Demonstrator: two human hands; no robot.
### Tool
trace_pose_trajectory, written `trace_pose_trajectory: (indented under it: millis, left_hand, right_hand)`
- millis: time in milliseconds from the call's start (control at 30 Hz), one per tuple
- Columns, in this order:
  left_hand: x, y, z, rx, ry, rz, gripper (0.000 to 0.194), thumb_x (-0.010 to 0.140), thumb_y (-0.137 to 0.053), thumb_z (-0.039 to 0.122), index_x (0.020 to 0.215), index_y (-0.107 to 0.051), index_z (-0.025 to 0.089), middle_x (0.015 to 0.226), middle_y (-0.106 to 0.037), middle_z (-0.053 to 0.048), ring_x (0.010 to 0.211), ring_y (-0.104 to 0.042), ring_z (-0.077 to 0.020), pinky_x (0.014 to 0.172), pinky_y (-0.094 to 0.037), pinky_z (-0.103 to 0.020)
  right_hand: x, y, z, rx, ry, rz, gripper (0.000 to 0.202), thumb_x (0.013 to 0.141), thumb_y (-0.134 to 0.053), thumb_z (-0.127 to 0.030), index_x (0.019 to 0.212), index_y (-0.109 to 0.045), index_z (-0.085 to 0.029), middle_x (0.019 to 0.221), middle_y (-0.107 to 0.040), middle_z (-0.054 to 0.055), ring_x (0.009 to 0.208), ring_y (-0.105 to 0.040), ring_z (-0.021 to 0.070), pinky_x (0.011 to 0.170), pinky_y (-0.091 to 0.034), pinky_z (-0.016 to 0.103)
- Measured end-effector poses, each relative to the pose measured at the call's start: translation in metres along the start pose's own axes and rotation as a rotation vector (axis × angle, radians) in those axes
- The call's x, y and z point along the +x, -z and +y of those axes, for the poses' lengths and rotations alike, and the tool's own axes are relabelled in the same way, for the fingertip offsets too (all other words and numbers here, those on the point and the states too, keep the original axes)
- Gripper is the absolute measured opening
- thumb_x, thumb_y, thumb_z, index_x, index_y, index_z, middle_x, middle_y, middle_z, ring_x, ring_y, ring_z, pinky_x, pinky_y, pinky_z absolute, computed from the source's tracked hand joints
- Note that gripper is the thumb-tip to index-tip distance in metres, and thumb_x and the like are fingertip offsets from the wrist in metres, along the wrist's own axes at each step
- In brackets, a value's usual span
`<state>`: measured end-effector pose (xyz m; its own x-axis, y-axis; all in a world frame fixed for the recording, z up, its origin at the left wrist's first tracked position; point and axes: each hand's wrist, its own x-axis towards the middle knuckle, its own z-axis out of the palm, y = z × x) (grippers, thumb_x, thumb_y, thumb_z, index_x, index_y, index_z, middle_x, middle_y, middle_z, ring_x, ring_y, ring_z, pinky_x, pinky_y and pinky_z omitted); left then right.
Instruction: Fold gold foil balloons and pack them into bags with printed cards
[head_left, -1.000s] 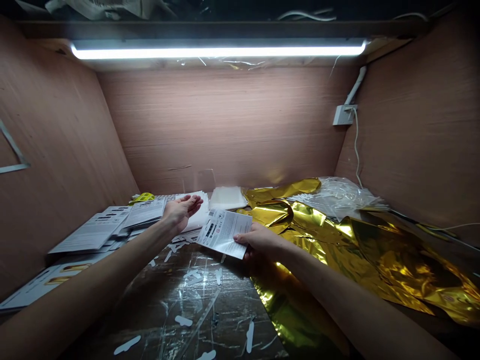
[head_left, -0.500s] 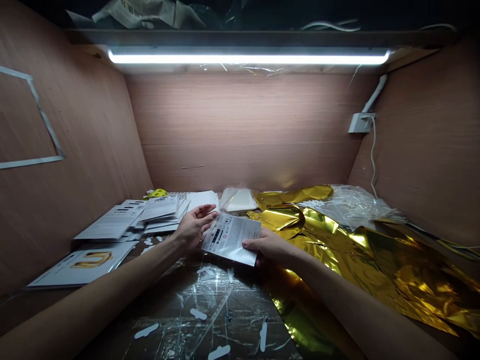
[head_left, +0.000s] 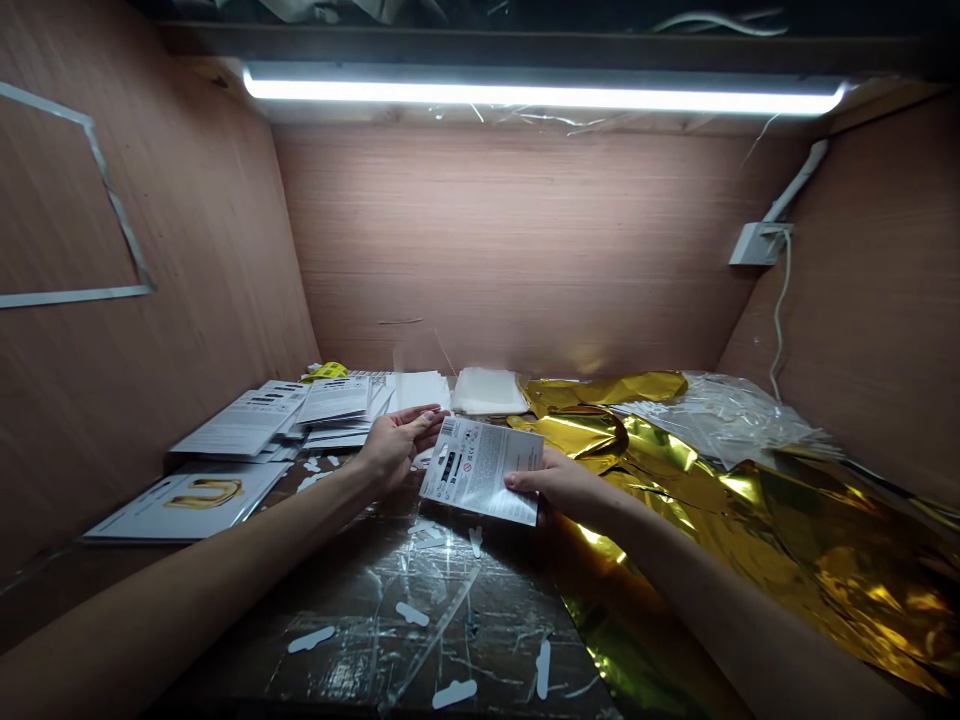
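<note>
Plywood booth (head_left: 487, 250) | card (head_left: 487, 468): long axis crosswise, hole (head_left: 443, 457) leftward | right fingers (head_left: 521, 481) gripping it | left fingers (head_left: 421, 424) unclear

A bright white tube (head_left: 544, 95) above me lights the back panel (head_left: 510, 230) most strongly, its glow nearly blown out. My view dims toward the corners, and the top edge is almost black. Hard glints break up on the gold foil (head_left: 750, 570) and the glossy bench (head_left: 360, 650), while shadow lies beneath my hands. The wide lens stretches my forearms near the edges, and small print looks soft.
</note>
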<state>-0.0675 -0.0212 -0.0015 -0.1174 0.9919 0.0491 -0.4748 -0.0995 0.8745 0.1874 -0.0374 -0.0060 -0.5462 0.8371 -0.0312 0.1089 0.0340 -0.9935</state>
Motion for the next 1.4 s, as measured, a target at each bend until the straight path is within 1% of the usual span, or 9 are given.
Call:
trace_pose_trajectory:
  millis: [100, 200, 300, 567, 667, 867, 1033, 1200, 1400]
  left_hand:
    - [0.006, 0.007, 0.007, -0.024, -0.043, 0.067, 0.010, 0.090, -0.065, -0.001, 0.094, -0.071, 0.005, 0.093, -0.077, -0.017, 0.082, -0.078, -0.0222, 0.080, -0.066, -0.033]
    - [0.008, 0.012, 0.013, -0.040, -0.064, 0.097, 0.009, 0.086, -0.069, -0.001, 0.090, -0.071, 0.007, 0.085, -0.077, -0.012, 0.077, -0.077, -0.0196, 0.082, -0.066, -0.034]
    - [0.004, 0.011, 0.014, -0.036, -0.048, 0.068, 0.008, 0.085, -0.072, 0.001, 0.091, -0.072, 0.007, 0.089, -0.078, -0.014, 0.080, -0.077, -0.0208, 0.083, -0.065, -0.035]
    - [-0.016, -0.004, 0.005, -0.027, 0.056, -0.053, 0.015, 0.093, -0.062, 0.005, 0.100, -0.075, 0.007, 0.095, -0.078, -0.016, 0.077, -0.076, -0.0189, 0.071, -0.063, -0.027]
    - [-0.023, -0.008, 0.005, -0.039, 0.067, -0.108, 0.023, 0.099, -0.053, 0.009, 0.107, -0.074, 0.007, 0.100, -0.078, -0.018, 0.083, -0.077, -0.0200, 0.075, -0.062, -0.027]
    - [-0.036, -0.018, 0.006, -0.077, 0.111, -0.196, 0.035, 0.105, -0.041, 0.021, 0.116, -0.072, 0.006, 0.118, -0.073, -0.023, 0.108, -0.073, -0.0294, 0.091, -0.062, -0.041]
    - [-0.044, -0.021, 0.007, -0.121, 0.140, -0.194, 0.037, 0.106, -0.039, 0.021, 0.118, -0.071, 0.006, 0.123, -0.071, -0.024, 0.112, -0.071, -0.0317, 0.096, -0.060, -0.047]
    - [-0.051, -0.019, 0.010, -0.085, 0.148, -0.298, 0.037, 0.107, -0.038, 0.020, 0.124, -0.066, 0.004, 0.133, -0.066, -0.024, 0.118, -0.068, -0.0295, 0.104, -0.056, -0.045]
    - [-0.063, -0.025, 0.006, -0.105, 0.133, -0.305, 0.028, 0.105, -0.046, 0.021, 0.112, -0.068, 0.006, 0.120, -0.072, -0.022, 0.109, -0.072, -0.0294, 0.108, -0.051, -0.050]
  right_hand:
    - [-0.004, 0.004, -0.003, -0.029, -0.031, -0.118, 0.026, 0.072, -0.076, -0.028, 0.091, -0.067, -0.014, 0.070, -0.061, 0.000, 0.057, -0.051, 0.0114, 0.049, -0.040, 0.021]
    - [-0.004, 0.006, -0.002, -0.038, -0.046, -0.122, 0.032, 0.072, -0.077, -0.033, 0.095, -0.067, -0.014, 0.072, -0.063, 0.001, 0.059, -0.054, 0.0126, 0.050, -0.040, 0.022]
    - [-0.002, 0.008, 0.001, 0.007, -0.015, -0.096, 0.037, 0.071, -0.079, -0.035, 0.098, -0.066, -0.014, 0.075, -0.065, 0.002, 0.061, -0.057, 0.0134, 0.053, -0.044, 0.023]
    - [0.002, 0.009, 0.009, 0.071, -0.013, -0.078, 0.036, 0.074, -0.077, -0.038, 0.098, -0.066, -0.014, 0.068, -0.061, 0.000, 0.050, -0.051, 0.0111, 0.041, -0.038, 0.021]
    - [0.006, 0.014, 0.008, 0.068, 0.018, -0.001, 0.035, 0.075, -0.076, -0.041, 0.092, -0.065, -0.013, 0.061, -0.055, -0.002, 0.046, -0.047, 0.0106, 0.040, -0.035, 0.022]
    - [0.010, 0.017, 0.001, 0.032, 0.226, 0.375, 0.040, 0.077, -0.075, -0.052, 0.075, -0.060, -0.015, 0.061, -0.054, 0.000, 0.051, -0.043, 0.0108, 0.046, -0.033, 0.024]
    - [0.005, 0.020, -0.006, -0.031, 0.309, 0.430, 0.041, 0.080, -0.072, -0.055, 0.075, -0.060, -0.016, 0.062, -0.053, 0.001, 0.051, -0.040, 0.0117, 0.047, -0.028, 0.026]
    - [0.001, 0.030, -0.014, -0.163, 0.397, 0.452, 0.042, 0.081, -0.073, -0.053, 0.071, -0.061, -0.015, 0.063, -0.052, 0.001, 0.055, -0.040, 0.0114, 0.048, -0.028, 0.025]
    - [-0.005, 0.009, -0.012, -0.077, 0.373, 0.511, 0.045, 0.082, -0.073, -0.057, 0.069, -0.054, -0.018, 0.055, -0.045, -0.003, 0.047, -0.035, 0.0096, 0.041, -0.026, 0.024]
